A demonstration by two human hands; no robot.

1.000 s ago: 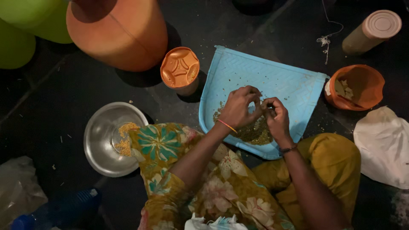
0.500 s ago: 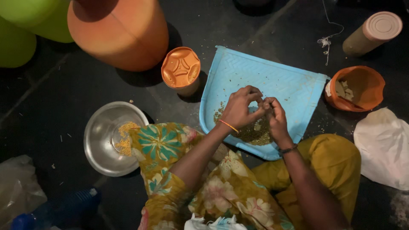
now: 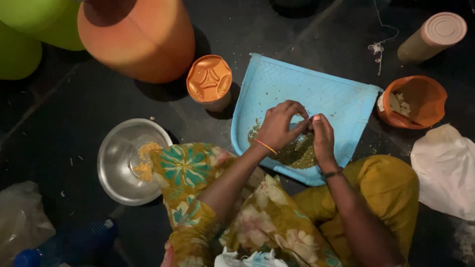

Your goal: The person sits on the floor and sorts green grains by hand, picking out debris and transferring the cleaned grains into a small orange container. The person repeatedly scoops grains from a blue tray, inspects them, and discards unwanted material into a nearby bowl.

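A light blue plastic winnowing tray (image 3: 316,84) lies on the dark floor with a heap of small brownish-green grains (image 3: 297,154) at its near edge. My left hand (image 3: 278,124) hovers over the heap with fingers curled and pinched together. My right hand (image 3: 322,136) is beside it, fingertips meeting those of the left hand above the grains. Whether either pinch holds a grain is too small to see.
A steel bowl (image 3: 118,165) with yellow grains sits left of my knee. An orange lidded jar (image 3: 209,80), a big orange pot (image 3: 138,37), green pots (image 3: 29,29), an open orange container (image 3: 413,101), a lying tan jar (image 3: 433,35), white cloth (image 3: 445,168) and a blue bottle (image 3: 64,244) surround the tray.
Both hands stay over the grain heap; the fingers have shifted slightly, with the right hand's fingertips now raised against the left hand's.
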